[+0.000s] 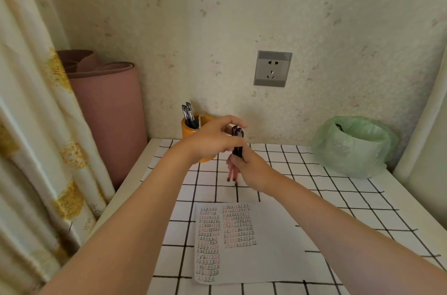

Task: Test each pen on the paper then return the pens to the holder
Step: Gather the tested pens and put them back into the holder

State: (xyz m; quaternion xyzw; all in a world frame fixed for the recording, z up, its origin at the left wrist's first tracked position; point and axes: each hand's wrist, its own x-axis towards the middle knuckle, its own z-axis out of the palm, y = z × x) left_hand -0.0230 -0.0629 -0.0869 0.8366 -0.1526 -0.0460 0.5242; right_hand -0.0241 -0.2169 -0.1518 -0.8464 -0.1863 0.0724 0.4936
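Note:
An orange pen holder [191,131] stands at the table's back left edge with two dark-capped pens [188,114] upright in it. My right hand [251,170] grips a bundle of pens [236,149] held upright, tips down over the tablecloth. My left hand [214,141] reaches across in front of the holder and pinches the top of that bundle. A white paper [263,244] covered in rows of black and red test marks lies near the table's front edge, below both hands.
A white tablecloth with a black grid [338,200] covers the table. A green plastic bag [353,147] sits at the back right. A rolled pink mat [106,110] leans in the left corner beside a curtain [31,125]. A wall socket [272,68] is above.

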